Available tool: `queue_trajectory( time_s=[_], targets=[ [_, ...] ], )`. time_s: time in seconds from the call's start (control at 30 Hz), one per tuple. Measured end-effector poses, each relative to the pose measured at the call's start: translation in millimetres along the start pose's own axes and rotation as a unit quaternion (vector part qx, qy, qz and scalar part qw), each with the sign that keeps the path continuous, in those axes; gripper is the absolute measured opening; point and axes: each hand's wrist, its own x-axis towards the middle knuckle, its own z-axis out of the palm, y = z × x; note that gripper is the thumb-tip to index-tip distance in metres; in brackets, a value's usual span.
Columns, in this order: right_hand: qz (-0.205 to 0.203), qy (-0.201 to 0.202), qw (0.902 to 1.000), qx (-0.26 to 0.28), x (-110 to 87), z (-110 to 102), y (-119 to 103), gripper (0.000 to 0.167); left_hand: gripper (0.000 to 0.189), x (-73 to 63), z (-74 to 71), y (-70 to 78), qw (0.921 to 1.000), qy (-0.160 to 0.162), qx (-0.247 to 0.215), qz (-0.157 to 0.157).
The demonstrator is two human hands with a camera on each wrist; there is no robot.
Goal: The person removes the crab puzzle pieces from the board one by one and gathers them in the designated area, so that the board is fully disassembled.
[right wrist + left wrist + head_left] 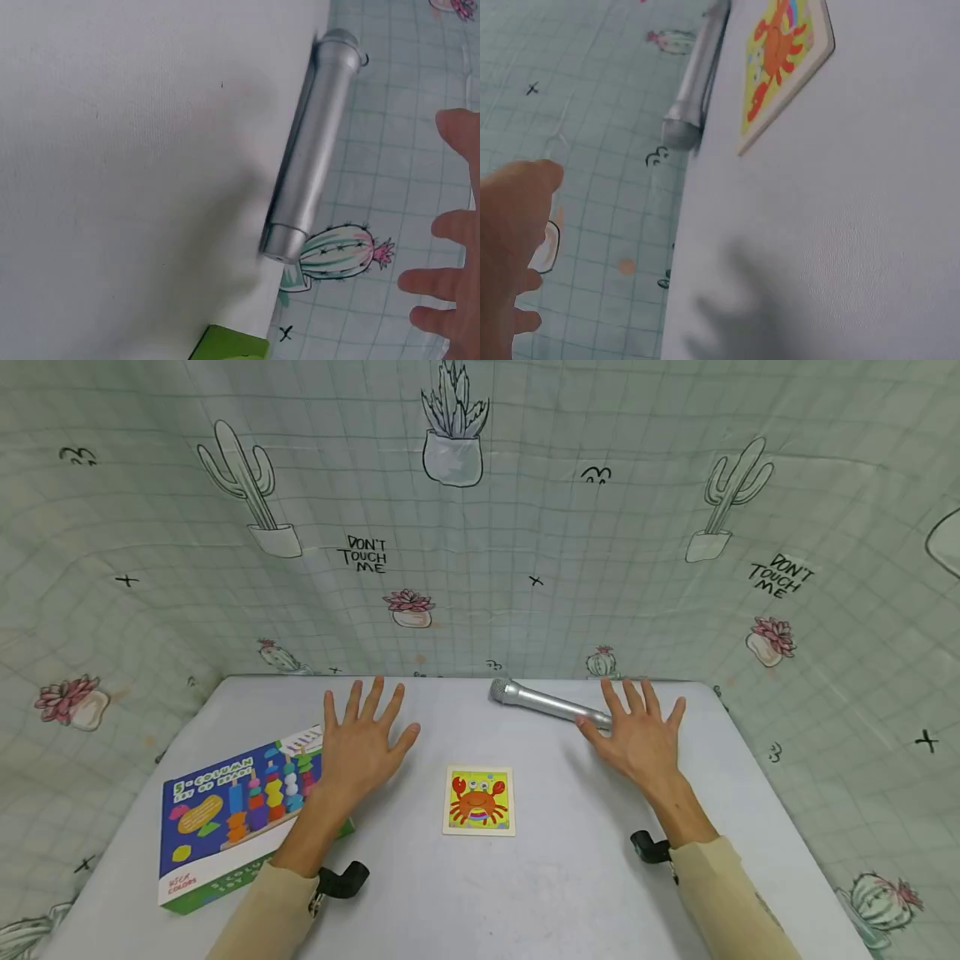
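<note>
My left hand is held over the white table with its fingers straight and spread. In the head view it overlaps the right side of a blue box printed with coloured beads. My right hand is likewise spread, holding nothing, and in the head view it overlaps the handle end of a silver microphone. Between the hands lies a small square crab picture board with a pale frame. The left wrist view shows the crab board beside the microphone; the right wrist view shows the microphone handle.
The white table meets a pale green grid cloth with cactus drawings at its back and sides. At the bottom of the right wrist view is the corner of a green thing. Black camera mounts sit at both wrists.
</note>
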Motion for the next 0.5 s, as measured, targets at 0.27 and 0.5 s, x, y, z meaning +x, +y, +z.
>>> queue_trajectory(
  time_s=[0.27,0.5],
  targets=[
    [-0.042,-0.025,0.9943,0.095,-9.0,5.5,-27.7,0.059,0.075,-20.0,0.0,42.0,0.9939,-0.006,-0.098,0.051],
    [-0.051,-0.172,0.9583,0.222,-25.6,29.2,-71.8,0.041,0.063,-34.6,29.0,70.5,0.9813,-0.084,-0.155,0.078]
  ],
)
